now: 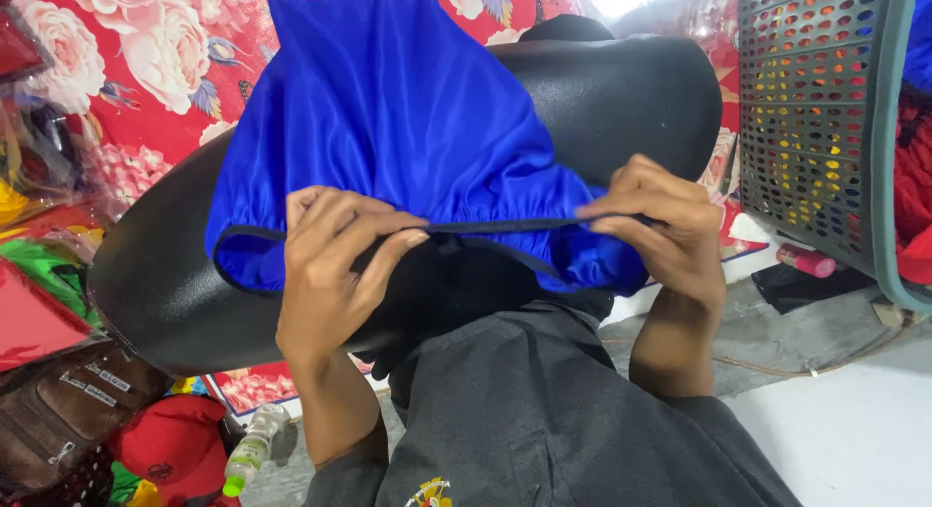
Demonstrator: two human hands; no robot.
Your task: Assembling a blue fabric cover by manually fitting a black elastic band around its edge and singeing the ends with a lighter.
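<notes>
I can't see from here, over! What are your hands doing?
Left hand and right hand both pinch the dark waistband of the blue cloth. Cloth draped over black cushion. Nothing in the way.

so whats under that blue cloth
Under the blue cloth lies a black padded board, showing around its edges. Both hands, left hand and right hand, pinch the cloth's dark-trimmed hem. The board's middle is covered, so anything between cloth and board cannot be seen.
</notes>
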